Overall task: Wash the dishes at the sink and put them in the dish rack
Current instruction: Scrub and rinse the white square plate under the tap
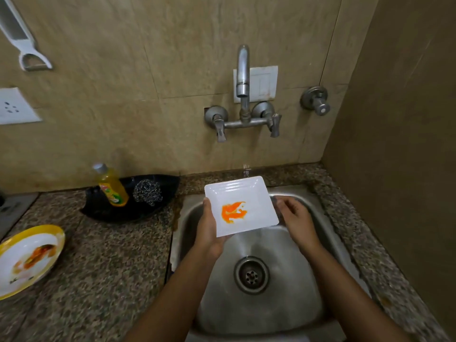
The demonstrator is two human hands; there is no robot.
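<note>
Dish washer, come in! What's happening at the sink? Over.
Both hands, left and right, hold square plate over sink. Orange smear still on. Nothing blocking.

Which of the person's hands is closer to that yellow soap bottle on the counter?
The left. The left hand grips the left edge of the square white plate, on the side towards the soap bottle. The right hand is at the plate's far side, over the sink.

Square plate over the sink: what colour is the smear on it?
Orange, on the white square plate; shows best in the head view.

Home kitchen: steel sink (pixel 187 218), wall tap (pixel 243 77), granite counter (pixel 111 255).
</note>
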